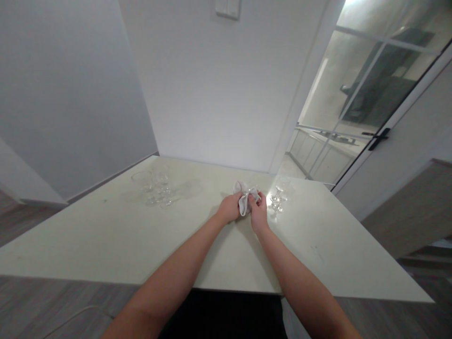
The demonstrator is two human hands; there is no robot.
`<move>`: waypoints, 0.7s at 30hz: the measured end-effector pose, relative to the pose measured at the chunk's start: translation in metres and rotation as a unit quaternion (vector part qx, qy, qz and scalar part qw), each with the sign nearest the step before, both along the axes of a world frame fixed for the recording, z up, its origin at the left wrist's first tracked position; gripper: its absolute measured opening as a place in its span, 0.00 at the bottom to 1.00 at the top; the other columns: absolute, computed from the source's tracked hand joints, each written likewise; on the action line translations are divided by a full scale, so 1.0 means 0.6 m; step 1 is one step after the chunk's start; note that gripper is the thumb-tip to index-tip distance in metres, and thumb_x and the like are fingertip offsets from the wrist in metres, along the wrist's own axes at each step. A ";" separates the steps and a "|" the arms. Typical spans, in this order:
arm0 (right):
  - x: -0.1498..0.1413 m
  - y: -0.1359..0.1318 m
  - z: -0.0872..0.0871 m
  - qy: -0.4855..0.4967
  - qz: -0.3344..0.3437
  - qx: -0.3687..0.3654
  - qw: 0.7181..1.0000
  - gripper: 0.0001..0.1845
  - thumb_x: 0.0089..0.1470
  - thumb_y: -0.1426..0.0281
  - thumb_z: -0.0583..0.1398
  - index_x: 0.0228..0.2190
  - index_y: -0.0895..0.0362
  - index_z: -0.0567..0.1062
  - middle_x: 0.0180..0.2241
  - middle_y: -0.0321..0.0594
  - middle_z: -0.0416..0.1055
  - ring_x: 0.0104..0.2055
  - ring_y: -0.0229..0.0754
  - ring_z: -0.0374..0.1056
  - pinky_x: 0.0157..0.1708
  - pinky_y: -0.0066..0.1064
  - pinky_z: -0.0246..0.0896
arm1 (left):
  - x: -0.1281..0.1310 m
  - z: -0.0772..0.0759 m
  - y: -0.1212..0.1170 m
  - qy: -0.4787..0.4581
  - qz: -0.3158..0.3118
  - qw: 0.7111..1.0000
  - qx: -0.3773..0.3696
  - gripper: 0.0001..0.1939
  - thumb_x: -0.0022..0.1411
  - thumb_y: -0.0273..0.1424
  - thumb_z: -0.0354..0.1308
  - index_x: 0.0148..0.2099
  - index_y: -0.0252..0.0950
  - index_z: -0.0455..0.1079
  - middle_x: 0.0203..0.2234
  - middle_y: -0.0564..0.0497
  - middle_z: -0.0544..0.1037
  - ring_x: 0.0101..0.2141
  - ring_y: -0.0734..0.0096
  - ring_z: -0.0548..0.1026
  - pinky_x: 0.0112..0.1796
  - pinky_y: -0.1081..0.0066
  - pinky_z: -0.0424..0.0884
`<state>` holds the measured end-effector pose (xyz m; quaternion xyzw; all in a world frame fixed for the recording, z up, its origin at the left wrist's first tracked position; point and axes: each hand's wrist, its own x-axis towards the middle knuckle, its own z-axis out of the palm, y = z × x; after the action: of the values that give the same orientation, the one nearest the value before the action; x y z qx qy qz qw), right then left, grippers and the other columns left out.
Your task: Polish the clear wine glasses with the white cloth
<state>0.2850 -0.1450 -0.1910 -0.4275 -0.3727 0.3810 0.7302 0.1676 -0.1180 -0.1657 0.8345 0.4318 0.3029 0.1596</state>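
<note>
A pale cloth (243, 205) is bunched up between my two hands, above the middle of the table near its far side. My left hand (229, 208) is closed around the cloth's left part. From the right, my right hand (259, 212) pinches a fold of it, thumb on top. Small glints show among the folds, but whether a glass is wrapped inside I cannot tell. Just right of my right hand stand clear stemmed glasses (276, 203). Farther left, apart from both hands, several more clear stemmed glasses (160, 188) are grouped close together.
The white table (106, 240) reaches back to a white wall (219, 94) with a switch plate (228, 8). At the right is a glass-paned door (339, 122) with a black handle (379, 138). A thin cable (84, 309) lies on the floor at lower left.
</note>
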 end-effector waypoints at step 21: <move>-0.023 -0.005 0.004 0.185 0.188 -0.094 0.960 0.26 0.50 0.48 0.58 0.36 0.57 0.75 0.34 0.41 0.78 0.35 0.41 0.73 0.33 0.29 0.67 | 0.019 -0.009 -0.001 -0.284 -0.151 0.938 -0.133 0.09 0.52 0.34 0.56 0.30 0.31 0.68 0.24 0.51 0.73 0.28 0.71 0.70 0.31 0.73 0.66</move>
<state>0.2715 -0.1477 -0.1884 -0.3385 -0.2669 0.6173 0.6581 0.1790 -0.1187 -0.1712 0.7406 0.2738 0.4392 0.4286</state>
